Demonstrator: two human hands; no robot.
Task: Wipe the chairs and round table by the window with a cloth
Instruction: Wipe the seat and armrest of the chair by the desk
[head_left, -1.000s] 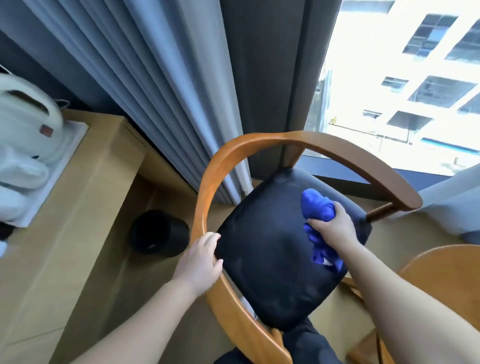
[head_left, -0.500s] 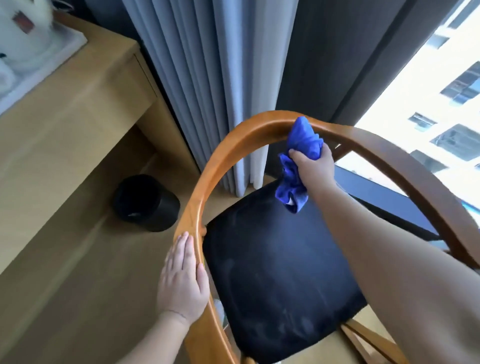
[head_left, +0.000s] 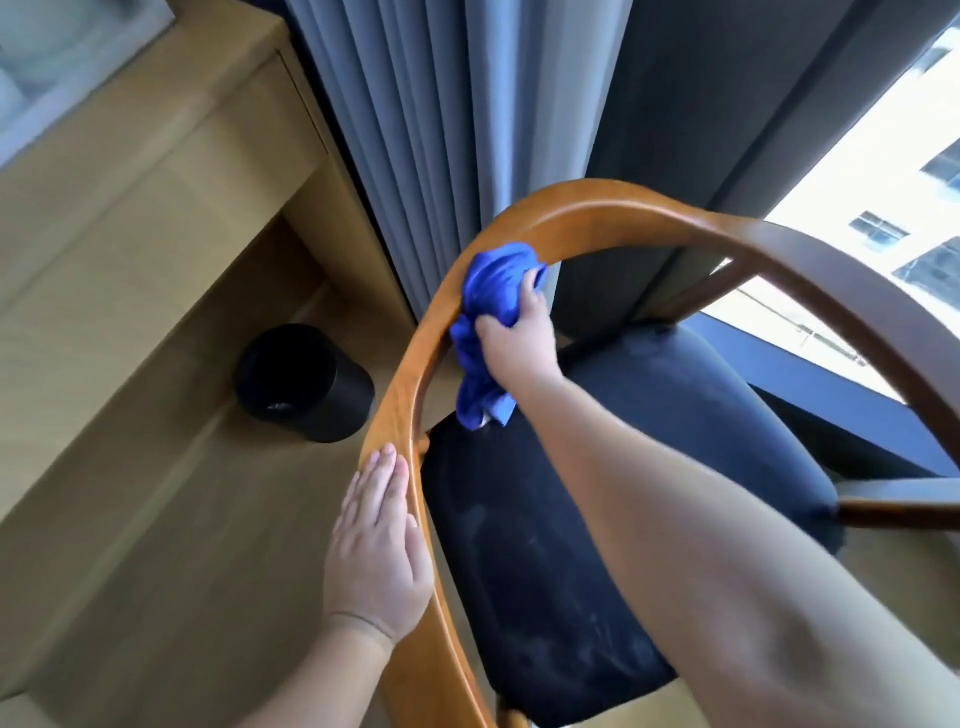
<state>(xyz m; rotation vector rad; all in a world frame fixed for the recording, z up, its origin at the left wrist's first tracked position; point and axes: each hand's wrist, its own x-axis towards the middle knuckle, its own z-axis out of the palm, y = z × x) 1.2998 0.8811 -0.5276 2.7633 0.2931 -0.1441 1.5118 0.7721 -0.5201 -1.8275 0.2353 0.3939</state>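
A wooden chair with a curved orange-brown back rail (head_left: 649, 208) and a black padded seat (head_left: 545, 545) stands by the window. My right hand (head_left: 519, 332) grips a bunched blue cloth (head_left: 491, 291) and presses it against the left bend of the rail; the cloth's tail hangs down toward the seat. My left hand (head_left: 376, 551) lies flat with fingers together against the outer side of the rail, lower down on the left. The round table is out of view.
A black round bin (head_left: 306, 384) stands on the wooden floor left of the chair, below a light wooden desk (head_left: 130, 182). Grey-blue curtains (head_left: 426, 130) hang behind the chair. The bright window (head_left: 883, 171) is at the right.
My right hand lifted the cloth from the seat up to the top of the back rail, then slid it leftward and down along the rail. My left hand shifted to lie flat on the rail.
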